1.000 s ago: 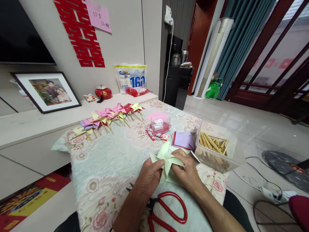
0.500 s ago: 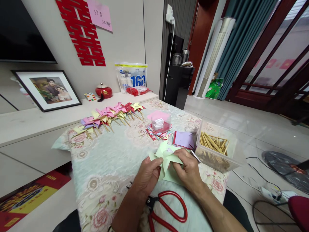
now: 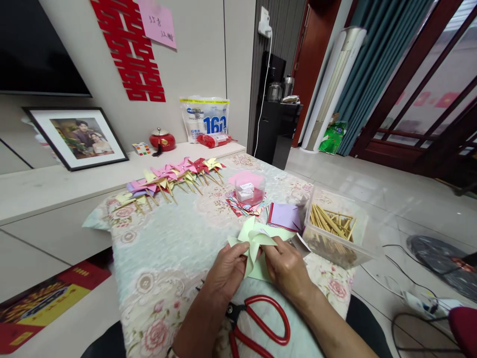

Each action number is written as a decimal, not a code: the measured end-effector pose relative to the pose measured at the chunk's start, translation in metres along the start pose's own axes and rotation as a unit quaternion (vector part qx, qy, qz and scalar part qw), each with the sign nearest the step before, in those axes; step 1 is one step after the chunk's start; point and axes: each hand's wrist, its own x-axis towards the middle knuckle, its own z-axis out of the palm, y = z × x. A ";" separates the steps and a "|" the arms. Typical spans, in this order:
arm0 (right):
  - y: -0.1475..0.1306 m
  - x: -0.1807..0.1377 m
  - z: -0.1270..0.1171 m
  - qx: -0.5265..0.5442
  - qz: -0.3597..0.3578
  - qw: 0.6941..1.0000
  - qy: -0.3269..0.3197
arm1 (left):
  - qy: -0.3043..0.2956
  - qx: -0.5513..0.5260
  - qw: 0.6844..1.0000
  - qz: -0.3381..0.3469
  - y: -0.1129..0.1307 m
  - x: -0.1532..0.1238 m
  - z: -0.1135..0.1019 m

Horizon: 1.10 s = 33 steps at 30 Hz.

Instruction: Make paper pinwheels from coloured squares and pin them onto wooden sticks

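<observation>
Both of my hands hold a pale green paper pinwheel [image 3: 250,241] just above the flowered tablecloth [image 3: 171,248]. My left hand [image 3: 226,273] pinches its left blades, fingers closed on the paper. My right hand [image 3: 285,268] pinches the centre and right side, fingers also closed. Under the pinwheel lies another pale green sheet [image 3: 263,268]. Red-handled scissors [image 3: 261,325] lie on the cloth right below my wrists.
A row of finished pinwheels on sticks [image 3: 171,179] lies at the far left. A small clear box on coloured paper squares [image 3: 249,191], a purple paper stack [image 3: 285,216] and a clear tub of wooden sticks [image 3: 333,228] stand to the right. Cables [image 3: 410,293] run over the floor.
My hands drew slightly closer together on the pinwheel and my right fingers moved inward toward its centre. The view shifted a little.
</observation>
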 end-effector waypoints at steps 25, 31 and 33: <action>0.000 0.006 0.000 0.276 0.146 0.950 -0.009 | -0.020 0.014 1.000 0.019 0.002 -0.006 0.005; 0.003 0.007 -0.005 0.339 0.174 0.924 -0.015 | -0.022 0.027 0.999 0.026 0.006 -0.009 0.009; 0.006 0.006 -0.005 0.352 0.192 0.916 0.009 | -0.014 0.033 0.999 0.036 0.008 -0.008 0.009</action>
